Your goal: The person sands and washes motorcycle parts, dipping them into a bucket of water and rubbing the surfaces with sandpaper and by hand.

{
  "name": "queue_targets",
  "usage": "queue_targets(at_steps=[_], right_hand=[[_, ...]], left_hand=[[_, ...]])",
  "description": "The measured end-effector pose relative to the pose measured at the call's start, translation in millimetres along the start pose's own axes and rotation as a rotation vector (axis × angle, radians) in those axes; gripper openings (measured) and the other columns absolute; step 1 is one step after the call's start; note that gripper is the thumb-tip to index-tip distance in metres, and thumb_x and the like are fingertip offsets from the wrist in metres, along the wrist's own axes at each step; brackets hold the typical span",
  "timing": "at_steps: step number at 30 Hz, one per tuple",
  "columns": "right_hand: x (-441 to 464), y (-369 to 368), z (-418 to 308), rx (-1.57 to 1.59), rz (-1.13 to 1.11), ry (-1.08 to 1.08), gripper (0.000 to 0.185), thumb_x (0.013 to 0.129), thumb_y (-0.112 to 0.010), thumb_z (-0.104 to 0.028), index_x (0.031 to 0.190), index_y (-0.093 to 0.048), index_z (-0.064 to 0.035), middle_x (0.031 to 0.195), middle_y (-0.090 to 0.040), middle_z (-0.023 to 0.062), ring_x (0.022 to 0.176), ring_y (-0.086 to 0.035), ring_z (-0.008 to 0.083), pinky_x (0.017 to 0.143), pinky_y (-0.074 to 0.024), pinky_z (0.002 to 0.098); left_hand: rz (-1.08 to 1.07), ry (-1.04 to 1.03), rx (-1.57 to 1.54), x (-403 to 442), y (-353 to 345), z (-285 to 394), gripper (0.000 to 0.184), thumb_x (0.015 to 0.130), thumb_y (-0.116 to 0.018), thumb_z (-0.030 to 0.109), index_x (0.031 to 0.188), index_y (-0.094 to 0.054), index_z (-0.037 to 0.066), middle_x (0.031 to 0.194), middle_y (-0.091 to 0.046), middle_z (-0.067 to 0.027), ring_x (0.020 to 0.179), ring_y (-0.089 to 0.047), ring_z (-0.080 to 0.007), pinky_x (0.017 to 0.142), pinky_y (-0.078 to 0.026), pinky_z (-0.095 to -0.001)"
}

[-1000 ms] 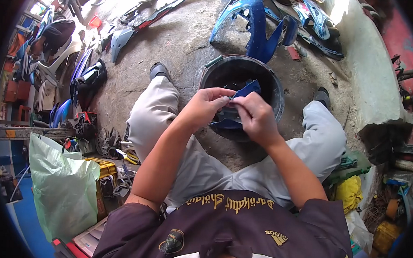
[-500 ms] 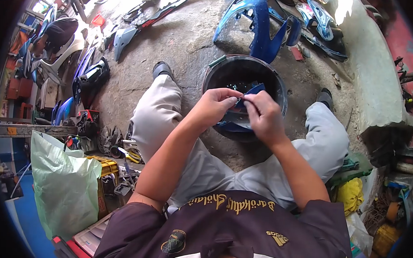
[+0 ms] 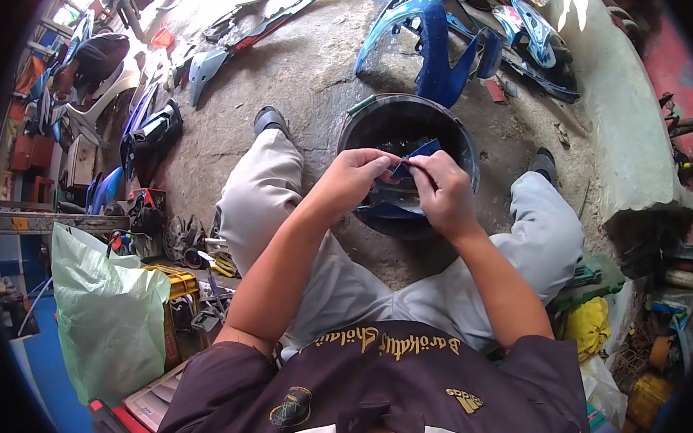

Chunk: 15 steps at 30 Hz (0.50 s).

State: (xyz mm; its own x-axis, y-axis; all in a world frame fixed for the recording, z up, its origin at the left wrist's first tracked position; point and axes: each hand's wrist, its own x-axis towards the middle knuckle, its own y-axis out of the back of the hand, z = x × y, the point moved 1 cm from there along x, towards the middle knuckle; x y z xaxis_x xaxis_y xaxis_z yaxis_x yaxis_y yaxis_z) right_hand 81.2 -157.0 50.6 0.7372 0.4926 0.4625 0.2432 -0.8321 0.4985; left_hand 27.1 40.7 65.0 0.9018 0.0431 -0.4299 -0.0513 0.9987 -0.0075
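Observation:
Over a black bucket (image 3: 470, 137), both hands meet fingertip to fingertip. A blue plastic piece (image 3: 426, 148) shows at and behind the fingertips, angled up to the right. My left hand (image 3: 358, 176) is closed, thumb and index finger pinched at the piece's left end. My right hand (image 3: 445, 193) is closed too, its thumb and fingers pressed together on the piece from the right. The exact spot between the fingertips is too small to make out. More blue plastic lies in the bucket below, partly hidden by the hands.
The bucket stands on the concrete floor between my knees. Just beyond it lies a large blue motorcycle fairing (image 3: 432, 52). A pale green sack (image 3: 106, 314) stands at the left by a yellow crate (image 3: 172, 279). A low concrete wall (image 3: 626, 113) runs along the right.
The hands stay pinched together over the bucket, with slight finger movement. The blue piece has tilted a little and shows more below the fingertips. The view has shifted slightly.

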Motion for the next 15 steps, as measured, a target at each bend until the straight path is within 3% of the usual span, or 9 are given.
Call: queue_targets(at_steps=[7,15], right_hand=[[-2,2,1,-0.005,0.021,0.036,0.013,0.095,-0.071,0.001,0.107,-0.074,-0.0006,0.091,-0.067,0.0166,0.081,-0.070,0.0371,0.073,-0.0553,0.0445],[-3,-1,4,-0.035,0.009,-0.002,0.012,0.095,-0.072,-0.002,0.107,-0.074,0.0002,0.092,-0.069,0.0176,0.083,-0.071,0.0373,0.074,-0.0561,0.0444]], left_hand=[[-0.029,0.026,-0.053,6,3,-1,0.048,0.116,-0.047,0.038,0.124,-0.079,0.004,0.093,-0.074,-0.0013,0.077,-0.049,-0.0068,0.073,-0.043,-0.0237],[-0.001,0.043,-0.056,15,-2,-6,0.044,0.112,-0.058,0.043,0.116,-0.079,0.005,0.089,-0.072,-0.0029,0.072,-0.051,-0.0074,0.068,-0.044,-0.0250]])
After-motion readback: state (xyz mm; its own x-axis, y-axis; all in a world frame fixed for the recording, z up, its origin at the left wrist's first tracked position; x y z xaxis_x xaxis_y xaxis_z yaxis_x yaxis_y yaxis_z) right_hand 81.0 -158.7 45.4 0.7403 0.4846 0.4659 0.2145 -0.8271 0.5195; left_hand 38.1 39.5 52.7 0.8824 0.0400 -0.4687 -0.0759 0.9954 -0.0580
